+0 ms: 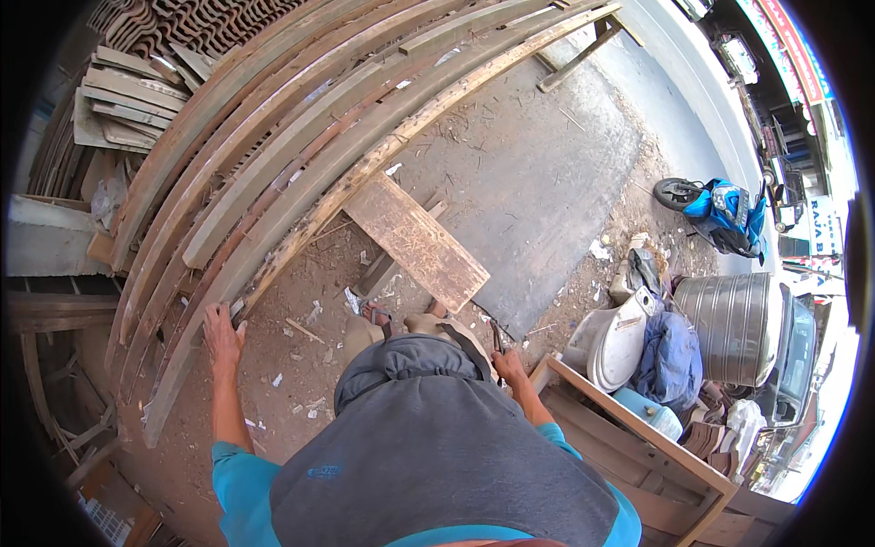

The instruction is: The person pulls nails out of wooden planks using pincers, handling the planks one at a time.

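Observation:
My left hand [223, 337] is at the near end of a stack of long wooden beams [365, 150]. Its fingers are stretched out, with the tips against the nearest beam or right beside it. At my right side, my right hand [509, 365] is closed on a slim dark tool [496, 337] that points forward; its exact kind cannot be made out. Ahead of my legs lies a wooden plank [419, 239], its far end at the beams.
Stacked boards [132, 102] and wavy roof tiles [173, 27] stand at the far left. On the right are a wooden frame [638, 424], a white basin [620, 342], a ribbed metal drum [729, 328] and a blue motorbike [725, 214]. Wood scraps litter the ground.

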Motion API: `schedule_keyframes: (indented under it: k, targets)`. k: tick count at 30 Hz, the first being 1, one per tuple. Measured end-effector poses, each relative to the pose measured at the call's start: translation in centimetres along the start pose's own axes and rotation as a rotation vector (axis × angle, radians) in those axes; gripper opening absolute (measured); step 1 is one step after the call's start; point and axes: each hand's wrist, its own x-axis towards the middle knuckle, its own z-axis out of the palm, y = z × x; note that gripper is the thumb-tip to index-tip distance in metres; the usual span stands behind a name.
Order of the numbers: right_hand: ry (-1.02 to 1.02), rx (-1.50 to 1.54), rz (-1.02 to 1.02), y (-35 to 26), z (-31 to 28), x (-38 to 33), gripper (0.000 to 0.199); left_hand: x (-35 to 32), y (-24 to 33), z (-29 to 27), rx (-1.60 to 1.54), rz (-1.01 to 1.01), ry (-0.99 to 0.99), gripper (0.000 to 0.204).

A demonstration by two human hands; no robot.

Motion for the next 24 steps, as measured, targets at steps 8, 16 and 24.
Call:
schedule_keyframes:
  k: [8, 16, 24]
  targets:
    - [-0.005, -0.295, -0.102, 5.7, 4.6, -0.2, 0.048, 0.4, -1.8, 4.8, -0.089, -0.048, 0.006, 0.058]
    - [-0.122, -0.499, -0.255, 11.8, 8.4, -0.3, 0.047, -0.5, 3.4, 2.2, -0.13, 0.143, -0.1, 0.049]
    - [-0.054, -0.155, -0.237, 2.8, 3.4, 0.5, 0.043, 6.5, 17.7, 2.5, -0.36, 0.337, -0.022, 0.041]
